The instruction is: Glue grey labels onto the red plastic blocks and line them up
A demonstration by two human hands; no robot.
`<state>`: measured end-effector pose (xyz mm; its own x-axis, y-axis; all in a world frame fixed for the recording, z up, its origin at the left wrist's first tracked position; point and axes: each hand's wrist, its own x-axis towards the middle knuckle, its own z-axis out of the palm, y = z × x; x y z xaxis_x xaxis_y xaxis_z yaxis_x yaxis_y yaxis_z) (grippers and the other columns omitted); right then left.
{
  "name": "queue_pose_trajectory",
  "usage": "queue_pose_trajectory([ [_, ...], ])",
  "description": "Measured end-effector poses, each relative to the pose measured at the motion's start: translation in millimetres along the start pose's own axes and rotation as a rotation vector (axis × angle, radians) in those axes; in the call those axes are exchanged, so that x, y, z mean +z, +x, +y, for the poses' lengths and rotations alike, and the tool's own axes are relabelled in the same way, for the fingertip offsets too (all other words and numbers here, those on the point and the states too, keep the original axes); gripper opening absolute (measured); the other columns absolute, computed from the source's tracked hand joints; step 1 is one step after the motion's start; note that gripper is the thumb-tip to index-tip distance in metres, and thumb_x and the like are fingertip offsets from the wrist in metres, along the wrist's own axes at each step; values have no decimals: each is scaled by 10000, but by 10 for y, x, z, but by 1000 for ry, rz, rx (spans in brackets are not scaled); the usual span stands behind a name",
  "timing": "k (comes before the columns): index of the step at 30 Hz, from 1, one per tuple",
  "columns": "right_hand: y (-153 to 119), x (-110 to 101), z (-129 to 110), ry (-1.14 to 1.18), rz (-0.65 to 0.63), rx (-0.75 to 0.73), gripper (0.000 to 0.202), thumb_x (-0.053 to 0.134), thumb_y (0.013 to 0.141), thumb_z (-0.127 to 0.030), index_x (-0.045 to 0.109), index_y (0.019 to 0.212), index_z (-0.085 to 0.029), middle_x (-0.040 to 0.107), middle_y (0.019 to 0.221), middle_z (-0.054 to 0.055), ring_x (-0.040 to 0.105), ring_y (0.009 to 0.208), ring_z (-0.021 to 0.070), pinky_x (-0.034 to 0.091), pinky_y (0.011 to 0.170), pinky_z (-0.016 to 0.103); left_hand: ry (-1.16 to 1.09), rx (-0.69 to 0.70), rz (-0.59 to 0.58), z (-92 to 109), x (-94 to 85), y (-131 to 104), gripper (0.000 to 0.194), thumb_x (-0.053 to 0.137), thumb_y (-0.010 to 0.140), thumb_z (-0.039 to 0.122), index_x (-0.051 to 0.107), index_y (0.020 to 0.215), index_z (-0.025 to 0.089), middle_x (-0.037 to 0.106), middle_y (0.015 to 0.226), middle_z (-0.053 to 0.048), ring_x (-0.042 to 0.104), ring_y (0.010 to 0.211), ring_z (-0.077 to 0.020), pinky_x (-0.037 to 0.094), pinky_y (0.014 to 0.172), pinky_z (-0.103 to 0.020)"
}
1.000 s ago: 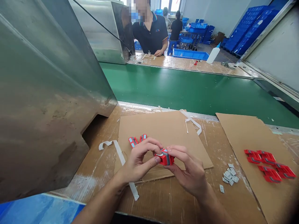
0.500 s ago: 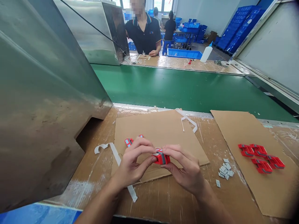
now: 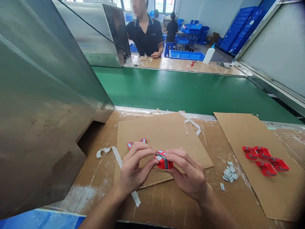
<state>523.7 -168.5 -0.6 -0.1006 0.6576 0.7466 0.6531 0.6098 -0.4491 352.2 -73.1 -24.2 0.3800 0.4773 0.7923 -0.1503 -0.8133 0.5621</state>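
Note:
Between my hands, above the cardboard sheet, is a small red plastic part point(image 3: 164, 160) with a dark grey band and pale blue-white patches on top. My left hand point(image 3: 137, 167) pinches its left edge with thumb and fingertips. Gripping the other end, my right hand point(image 3: 188, 168) has its fingers over the top and its thumb below. Behind my left fingers lie two similar red parts point(image 3: 143, 140), partly hidden. To the right of my right hand sits a small pile of little grey-white pieces point(image 3: 230, 173).
Several red parts point(image 3: 270, 152) rest on a second cardboard sheet point(image 3: 240, 130) at right. White tape strips point(image 3: 115, 156) lie around the middle cardboard point(image 3: 152, 127). A metal housing point(image 3: 47, 111) stands at left. Beyond the green belt point(image 3: 166, 89), a co-worker point(image 3: 149, 36) faces me near a white bottle point(image 3: 209, 54).
The red part has turned slightly in my fingers, showing more of its grey band and top patches. My left hand has shifted a little, uncovering more of a red part behind it.

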Motion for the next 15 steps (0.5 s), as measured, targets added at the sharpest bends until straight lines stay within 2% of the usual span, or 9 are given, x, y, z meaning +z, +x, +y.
queue_pose_trajectory([
  [4, -19, 11, 9, -36, -20, -24, 324, 617, 936, -14, 620, 1244, -117, 698, 1119, 116, 690, 1066, 171, 603, 907, 271, 98, 32, -117, 0, -46, 30, 74, 617, 954, 101, 666, 978, 150, 647, 902, -64, 591, 838, -173, 504, 763, -322],
  [7, -17, 41, -11, -71, 0, -35, 320, 611, 939, -13, 622, 1243, -114, 706, 1105, 116, 692, 1060, 173, 606, 900, 274, 133, 60, -93, 15, -19, 27, 79, 568, 979, 110, 638, 984, 148, 660, 889, -72, 595, 834, -183, 500, 769, -336],
  [10, -4, 48, -36, -87, 36, -45, 308, 614, 944, -28, 623, 1240, -111, 710, 1087, 114, 692, 1052, 178, 612, 897, 285, 99, 18, -73, 16, 32, 9, 88, 538, 1001, 134, 620, 972, 152, 651, 867, -70, 594, 823, -182, 504, 764, -332],
  [15, -15, -8, -26, -97, 22, -59, 324, 614, 933, -5, 629, 1234, -122, 718, 1086, 106, 701, 1068, 177, 620, 906, 282, 84, 27, -21, 1, 39, 20, 66, 613, 989, 226, 637, 966, 168, 656, 865, -54, 596, 835, -177, 508, 801, -330],
])
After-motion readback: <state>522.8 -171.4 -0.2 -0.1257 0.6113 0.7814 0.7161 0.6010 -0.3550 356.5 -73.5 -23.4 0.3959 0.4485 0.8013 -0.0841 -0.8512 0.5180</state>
